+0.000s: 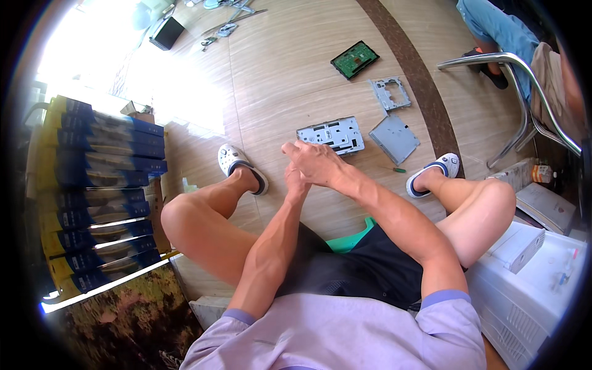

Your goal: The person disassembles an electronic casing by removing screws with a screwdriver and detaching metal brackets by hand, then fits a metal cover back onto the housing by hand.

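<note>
My two hands meet in front of me, between my knees and above the wooden floor. My right hand (316,161) lies across my left hand (296,183) and covers most of it. The fingers are loosely curled, and I cannot make out anything held between them. Just beyond my hands, a grey metal chassis (331,134) lies on the floor. To its right lie a flat grey metal cover (394,138) and a smaller metal bracket (390,92). Farther off is a green circuit board (354,59). A small green screwdriver (399,169) lies near my right foot.
Blue and yellow boxes (102,185) are stacked on my left. A white plastic housing (530,277) stands at my right, with a metal chair (524,92) and another person's leg (493,28) beyond it. A black box (167,32) and tools (225,28) lie at the far side. I sit on a green stool (351,240).
</note>
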`<act>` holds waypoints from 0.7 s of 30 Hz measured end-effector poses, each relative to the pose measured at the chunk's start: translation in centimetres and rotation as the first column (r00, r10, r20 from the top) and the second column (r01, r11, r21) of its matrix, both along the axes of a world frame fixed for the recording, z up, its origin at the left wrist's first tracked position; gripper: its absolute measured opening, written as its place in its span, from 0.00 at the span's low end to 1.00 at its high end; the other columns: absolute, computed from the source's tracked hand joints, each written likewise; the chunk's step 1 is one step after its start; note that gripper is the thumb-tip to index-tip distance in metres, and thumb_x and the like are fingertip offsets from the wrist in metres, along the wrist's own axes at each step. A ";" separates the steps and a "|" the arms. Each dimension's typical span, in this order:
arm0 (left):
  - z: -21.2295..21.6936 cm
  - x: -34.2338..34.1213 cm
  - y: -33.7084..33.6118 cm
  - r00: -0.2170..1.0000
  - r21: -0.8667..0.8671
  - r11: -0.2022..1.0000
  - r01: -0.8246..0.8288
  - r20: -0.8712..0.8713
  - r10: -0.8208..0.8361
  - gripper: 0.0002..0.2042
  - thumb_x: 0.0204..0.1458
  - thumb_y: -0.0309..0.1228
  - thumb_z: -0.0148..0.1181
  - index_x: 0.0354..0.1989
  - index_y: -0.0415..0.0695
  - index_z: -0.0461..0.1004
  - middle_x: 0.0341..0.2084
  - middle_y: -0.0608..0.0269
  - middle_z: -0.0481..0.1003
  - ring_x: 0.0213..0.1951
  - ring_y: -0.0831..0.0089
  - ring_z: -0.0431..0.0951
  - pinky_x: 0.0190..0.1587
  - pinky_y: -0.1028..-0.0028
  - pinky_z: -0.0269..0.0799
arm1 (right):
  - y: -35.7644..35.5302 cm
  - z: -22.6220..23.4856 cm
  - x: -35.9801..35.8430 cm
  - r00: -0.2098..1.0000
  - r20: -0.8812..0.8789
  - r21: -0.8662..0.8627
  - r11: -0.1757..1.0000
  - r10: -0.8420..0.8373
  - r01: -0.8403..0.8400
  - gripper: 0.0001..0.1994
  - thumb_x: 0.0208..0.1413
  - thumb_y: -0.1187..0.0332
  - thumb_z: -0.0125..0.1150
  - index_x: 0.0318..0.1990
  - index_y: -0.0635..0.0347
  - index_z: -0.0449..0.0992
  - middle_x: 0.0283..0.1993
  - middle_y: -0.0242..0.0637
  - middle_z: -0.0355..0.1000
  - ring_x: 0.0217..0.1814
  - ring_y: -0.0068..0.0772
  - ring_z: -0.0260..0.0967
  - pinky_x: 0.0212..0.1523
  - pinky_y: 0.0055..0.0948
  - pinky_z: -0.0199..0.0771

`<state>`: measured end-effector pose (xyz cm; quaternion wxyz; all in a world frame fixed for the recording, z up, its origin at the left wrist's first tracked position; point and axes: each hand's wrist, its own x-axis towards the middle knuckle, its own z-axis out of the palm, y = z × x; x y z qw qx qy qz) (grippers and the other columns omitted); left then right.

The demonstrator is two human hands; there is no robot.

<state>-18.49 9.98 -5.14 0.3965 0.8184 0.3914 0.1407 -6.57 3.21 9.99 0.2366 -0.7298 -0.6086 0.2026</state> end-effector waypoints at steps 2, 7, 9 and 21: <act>0.3 0.2 0.1 0.995 -0.028 1.000 0.001 -0.095 -0.004 0.20 0.63 0.47 0.54 0.57 0.49 0.77 0.48 0.48 0.82 0.53 0.46 0.80 0.55 0.54 0.73 | 0.1 0.1 0.0 0.999 0.043 -0.155 0.987 -0.023 0.030 0.17 0.60 0.72 0.61 0.56 0.59 0.70 0.52 0.51 0.77 0.52 0.59 0.79 0.50 0.49 0.82; -0.1 0.0 0.0 0.999 -0.025 0.999 -0.047 -0.008 0.046 0.21 0.62 0.48 0.55 0.57 0.49 0.77 0.49 0.48 0.82 0.54 0.48 0.80 0.55 0.56 0.73 | 0.0 -0.1 -0.1 0.999 -0.045 0.391 0.920 -0.023 0.038 0.12 0.60 0.73 0.60 0.49 0.60 0.69 0.40 0.52 0.77 0.43 0.60 0.81 0.40 0.50 0.84; -0.5 -0.2 0.0 1.000 0.001 1.000 -0.002 0.006 0.002 0.21 0.63 0.49 0.54 0.57 0.49 0.77 0.49 0.48 0.82 0.54 0.47 0.80 0.55 0.55 0.73 | -0.1 -0.2 -0.2 0.998 -0.063 0.293 0.956 0.010 0.009 0.12 0.60 0.72 0.60 0.49 0.60 0.70 0.40 0.52 0.77 0.43 0.60 0.81 0.40 0.50 0.84; -1.0 -0.3 0.2 0.999 -0.017 1.000 0.027 -0.033 -0.027 0.20 0.68 0.48 0.48 0.56 0.49 0.77 0.44 0.49 0.83 0.50 0.45 0.81 0.53 0.53 0.73 | 0.1 -0.1 0.0 0.998 -0.059 0.273 0.961 -0.021 0.036 0.13 0.62 0.69 0.59 0.52 0.59 0.70 0.41 0.54 0.78 0.41 0.61 0.81 0.40 0.52 0.83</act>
